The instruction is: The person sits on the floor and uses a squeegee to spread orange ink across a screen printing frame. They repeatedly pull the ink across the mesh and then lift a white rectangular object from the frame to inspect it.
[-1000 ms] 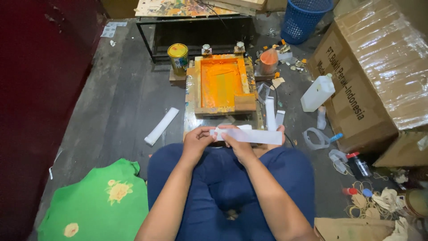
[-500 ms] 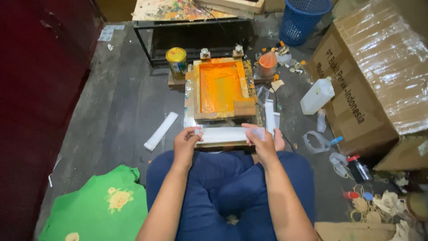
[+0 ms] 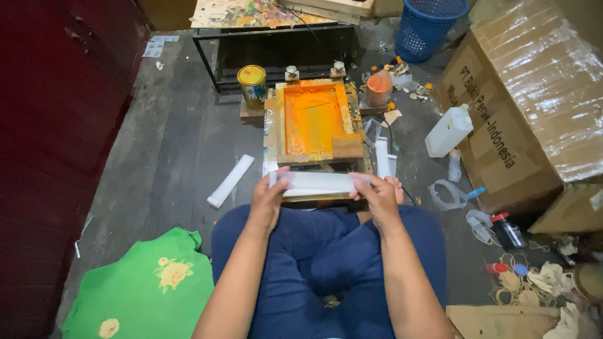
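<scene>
L hand (image 3: pixel 267 199) & R hand (image 3: pixel 377 196) each pinch one end of white strip (image 3: pixel 317 183), held flat over near edge of orange-inked screen frame (image 3: pixel 314 122). Step: lining strip up w/ frame. Next: needs square placement.

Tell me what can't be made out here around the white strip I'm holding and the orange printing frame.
- White strip, head view: both ends covered by the left hand and right hand.
- Wooden screen frame, head view: near edge hidden behind the strip; its underside is unseen.
- Yellow tin: contents hidden by its lid.
- Blue basket: cut off by the top edge.
- Small items at lower right: too small to identify.
</scene>
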